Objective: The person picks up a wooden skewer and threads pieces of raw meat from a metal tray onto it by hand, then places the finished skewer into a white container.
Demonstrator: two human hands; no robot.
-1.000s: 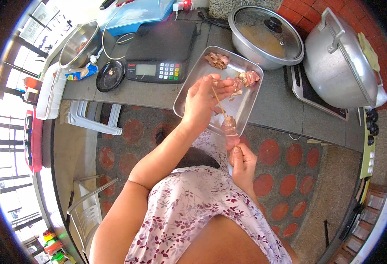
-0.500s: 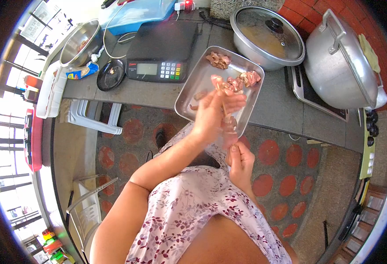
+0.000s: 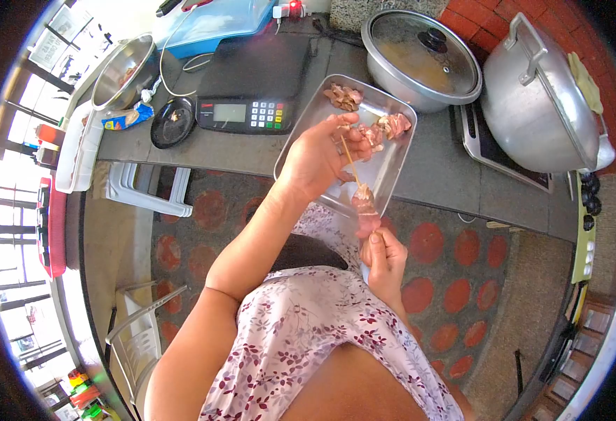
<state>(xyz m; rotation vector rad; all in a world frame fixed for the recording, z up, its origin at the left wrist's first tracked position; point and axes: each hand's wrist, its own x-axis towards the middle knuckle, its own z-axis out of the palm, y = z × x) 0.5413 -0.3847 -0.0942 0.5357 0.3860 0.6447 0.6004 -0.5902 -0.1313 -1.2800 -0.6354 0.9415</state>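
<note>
A thin wooden skewer (image 3: 350, 160) slants down over the near part of a metal tray (image 3: 401, 168), with pieces of raw meat (image 3: 364, 203) threaded on its lower part. My left hand (image 3: 313, 160) is over the tray, its partly curled fingers around the skewer's bare upper end. Below the tray's near edge, my right hand (image 3: 385, 257) pinches the lowest piece of meat between thumb and fingers. In the tray lie a pile of meat (image 3: 343, 97) at the far left and more meat (image 3: 395, 126) toward the right, partly behind my left fingers.
Left of the tray are a digital scale (image 3: 245, 112), a small black dish (image 3: 174, 122) and a steel bowl (image 3: 127, 74). A lidded pot (image 3: 423, 63) and a large aluminium pot (image 3: 543, 105) stand to the right. A white chair (image 3: 136, 337) is at the lower left.
My left hand has moved up and left along the skewer, away from the meat, and more bare stick shows. My right hand stays nearly in place at the lower end.
</note>
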